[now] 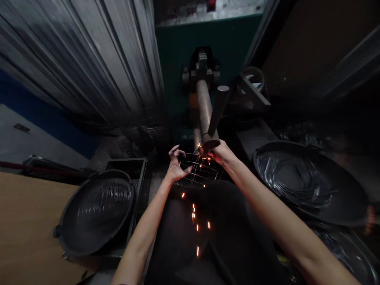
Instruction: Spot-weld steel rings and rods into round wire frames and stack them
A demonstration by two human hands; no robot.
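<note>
A small wire frame [198, 171] of thin curved and crossing metal rods sits under the upper electrode arm [205, 103] of a spot welder. My left hand [177, 165] grips its left side, with the thumb low and the fingers curled over the wires. My right hand [221, 153] is closed at the frame's far right edge, close beside the electrode tip, and its fingertips are partly hidden by the arm. Bright orange sparks [204, 159] burst at the contact point, and several glowing bits fall towards my dark-covered lap.
On the left stands a dark round pan [96, 235] holding a row of bent wires [108, 194]. A larger pan [347, 206] on the right holds wire pieces [274, 182]. The green machine body [175, 59] rises ahead, beside corrugated metal sheeting [118, 51].
</note>
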